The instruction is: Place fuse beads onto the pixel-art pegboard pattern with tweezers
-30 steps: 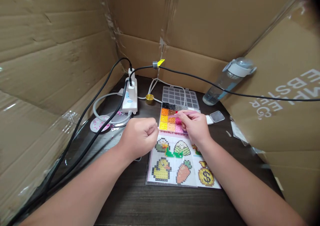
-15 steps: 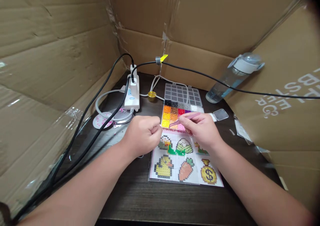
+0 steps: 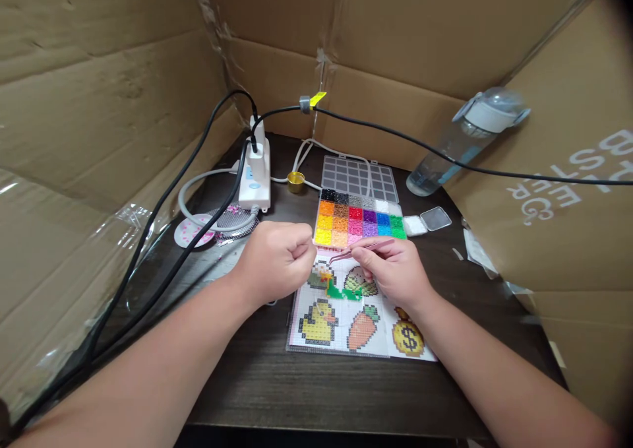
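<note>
My right hand [image 3: 393, 273] grips pink tweezers [image 3: 361, 249], whose tips point left over the upper part of a pegboard with a printed pattern sheet [image 3: 341, 316] showing a duck, a carrot and a coin bag. My left hand [image 3: 274, 263] rests as a closed fist at the board's upper left edge; I cannot see anything in it. Just behind both hands lies an open bead box [image 3: 359, 220] with compartments of coloured beads.
A white power strip [image 3: 256, 181] with black cables sits at the back left beside a gold cap [image 3: 295, 181]. A water bottle [image 3: 465, 141] leans at the back right. Cardboard walls surround the dark table [image 3: 316, 395]. A small clear container [image 3: 425, 222] lies right of the box.
My right hand moved the tweezers back from over the bead box toward the pattern sheet, uncovering the box's compartments. The left fist stayed by the board.
</note>
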The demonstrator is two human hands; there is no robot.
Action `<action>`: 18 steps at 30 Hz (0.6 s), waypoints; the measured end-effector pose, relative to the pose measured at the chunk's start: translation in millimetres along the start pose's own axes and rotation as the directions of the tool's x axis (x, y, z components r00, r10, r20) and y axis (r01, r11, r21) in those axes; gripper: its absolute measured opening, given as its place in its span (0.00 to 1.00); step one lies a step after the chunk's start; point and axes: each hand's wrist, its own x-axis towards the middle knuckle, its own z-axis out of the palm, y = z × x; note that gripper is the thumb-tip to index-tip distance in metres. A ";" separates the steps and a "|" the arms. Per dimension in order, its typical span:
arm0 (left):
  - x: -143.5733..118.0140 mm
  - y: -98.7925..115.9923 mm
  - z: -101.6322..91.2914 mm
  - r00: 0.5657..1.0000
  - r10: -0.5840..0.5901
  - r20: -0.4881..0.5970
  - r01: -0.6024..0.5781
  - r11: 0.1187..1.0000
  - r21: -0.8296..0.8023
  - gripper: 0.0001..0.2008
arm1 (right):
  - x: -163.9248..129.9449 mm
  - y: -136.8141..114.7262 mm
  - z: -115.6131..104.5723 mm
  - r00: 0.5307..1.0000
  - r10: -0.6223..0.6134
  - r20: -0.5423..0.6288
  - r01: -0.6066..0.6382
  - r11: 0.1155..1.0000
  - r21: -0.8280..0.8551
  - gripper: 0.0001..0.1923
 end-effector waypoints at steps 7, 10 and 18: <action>0.6 2.8 -0.9 1.000 0.006 -0.004 -0.006 1.000 -0.008 0.19 | 2.3 2.4 5.7 0.999 -0.033 0.017 0.035 0.993 -0.112 0.08; 1.0 3.4 -1.2 1.000 0.007 -0.002 -0.007 1.000 -0.011 0.19 | 1.9 2.0 6.0 0.999 -0.028 0.019 0.030 0.992 -0.123 0.07; 1.4 2.1 -0.6 1.000 0.014 -0.012 -0.014 1.000 -0.004 0.19 | 1.4 -3.0 6.1 0.999 -0.008 0.038 0.015 0.985 -0.171 0.07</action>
